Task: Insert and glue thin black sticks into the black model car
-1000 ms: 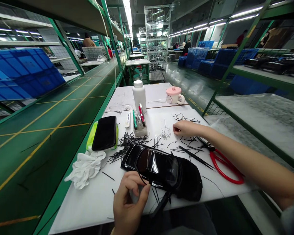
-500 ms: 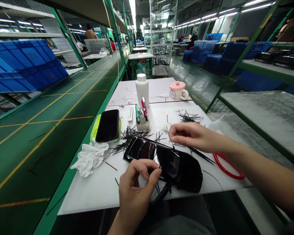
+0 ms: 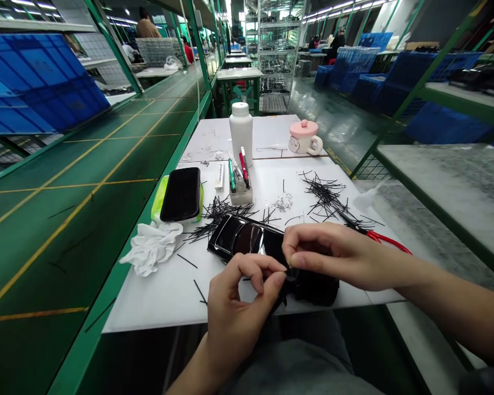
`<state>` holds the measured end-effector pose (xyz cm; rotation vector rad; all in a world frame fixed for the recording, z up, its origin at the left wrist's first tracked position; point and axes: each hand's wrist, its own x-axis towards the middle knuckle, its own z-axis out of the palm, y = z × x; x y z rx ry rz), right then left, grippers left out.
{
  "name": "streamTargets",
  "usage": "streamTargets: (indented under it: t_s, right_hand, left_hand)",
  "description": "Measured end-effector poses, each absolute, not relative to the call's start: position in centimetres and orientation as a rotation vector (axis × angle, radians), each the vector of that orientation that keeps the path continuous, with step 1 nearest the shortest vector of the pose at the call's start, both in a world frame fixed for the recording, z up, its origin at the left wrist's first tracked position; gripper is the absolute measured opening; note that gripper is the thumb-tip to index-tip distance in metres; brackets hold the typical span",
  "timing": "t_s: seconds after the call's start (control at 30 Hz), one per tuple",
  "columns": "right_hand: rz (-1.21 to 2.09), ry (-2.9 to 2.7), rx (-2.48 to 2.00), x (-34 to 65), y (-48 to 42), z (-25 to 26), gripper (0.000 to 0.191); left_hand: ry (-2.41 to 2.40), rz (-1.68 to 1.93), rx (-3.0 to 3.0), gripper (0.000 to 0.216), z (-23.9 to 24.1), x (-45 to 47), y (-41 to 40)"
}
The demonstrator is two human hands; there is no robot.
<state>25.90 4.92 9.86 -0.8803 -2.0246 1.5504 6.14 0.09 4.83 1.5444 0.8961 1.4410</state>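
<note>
A glossy black model car (image 3: 247,238) lies on the white tabletop (image 3: 148,302), its far end partly hidden by my hands. My left hand (image 3: 245,302) and my right hand (image 3: 329,255) meet over the car, with fingertips pinched close together. A thin black strand (image 3: 290,270) shows at the pinch, though its exact hold is hard to see. Loose black strands lie in two heaps, one (image 3: 220,219) beside the car and one (image 3: 325,195) further right. Red-handled scissors (image 3: 389,240) lie mostly hidden past the right heap.
A phone in a green case (image 3: 181,195), a white cloth (image 3: 152,249), a pen holder (image 3: 241,192), a white bottle (image 3: 241,131) and a pink-lidded mug (image 3: 304,137) stand on the table. A green workbench (image 3: 86,164) runs along the left, with blue crates (image 3: 37,82) beyond.
My right hand has moved left and down from above the table to the car, joining my left hand. The view has tilted upward, so the table sits lower in the frame.
</note>
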Motion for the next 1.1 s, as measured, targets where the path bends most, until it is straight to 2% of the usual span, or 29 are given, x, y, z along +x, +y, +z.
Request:
streamTargets:
  t_s: [0.77, 1.1]
  right_hand:
    - [1.771, -1.908, -0.830, 25.68, 4.95, 9.70, 0.026]
    - [1.734, -1.941, -0.855, 25.81, 4.91, 9.63, 0.027]
  left_hand:
    - [0.921, 1.477, 1.582, 0.034, 5.13, 6.38, -0.16]
    - [0.929, 1.485, 1.622, 0.035, 5.17, 6.53, 0.05]
